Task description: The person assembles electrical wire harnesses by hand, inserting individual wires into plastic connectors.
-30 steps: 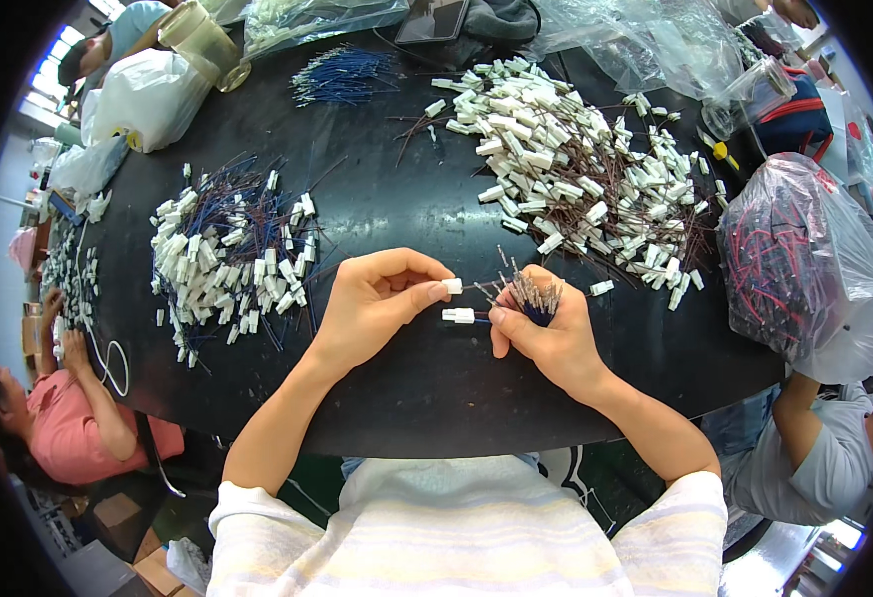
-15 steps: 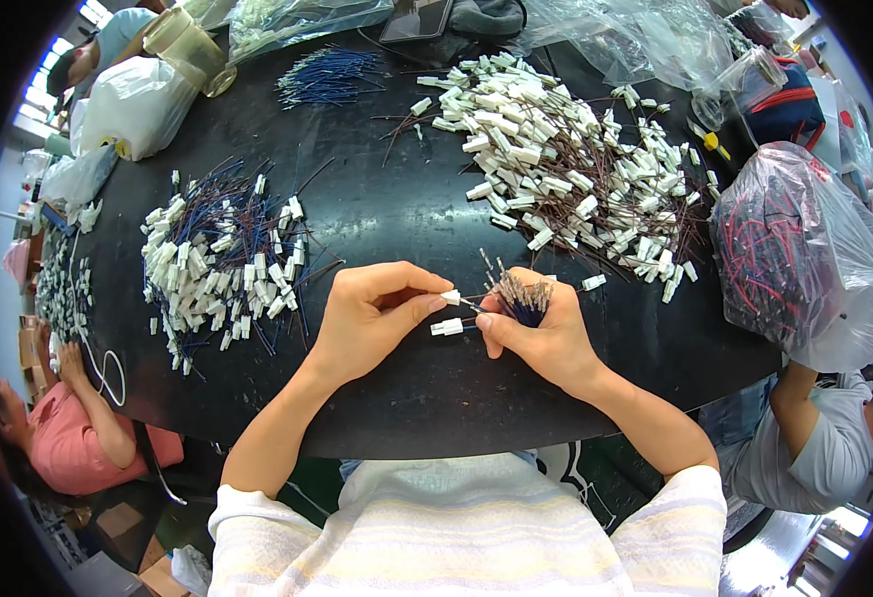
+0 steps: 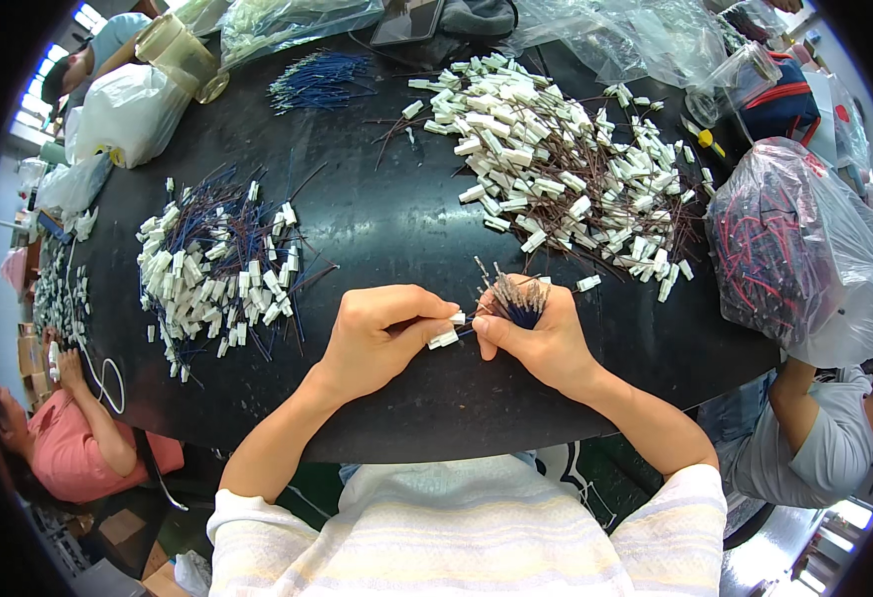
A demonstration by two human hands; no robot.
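Near the table's front edge, my left hand [image 3: 382, 333] is closed, thumb and forefinger pinching a small white plastic connector [image 3: 458, 318]. Close to its right, my right hand [image 3: 548, 343] wraps round a bundle of dark blue wires [image 3: 524, 316] with metal crimp terminals [image 3: 518, 292] pointing up and away from me. The held connector lies against the fingertips of my right hand; whether a terminal sits inside it I cannot tell. Just below the pinch is a second white connector [image 3: 443, 339], with a wire running from it toward my right fingers.
To the left lies a pile of white connectors on blue and brown wires [image 3: 217, 274]. A larger connector pile [image 3: 556, 149] spreads at the far right, a blue wire bundle [image 3: 317, 82] at the back. A plastic bag of red and dark wires [image 3: 770, 249] stands right. Co-workers sit on both sides.
My left hand has shifted slightly right and down with the connector, which is now closer to my right fingertips and the second connector. My right hand has barely moved.
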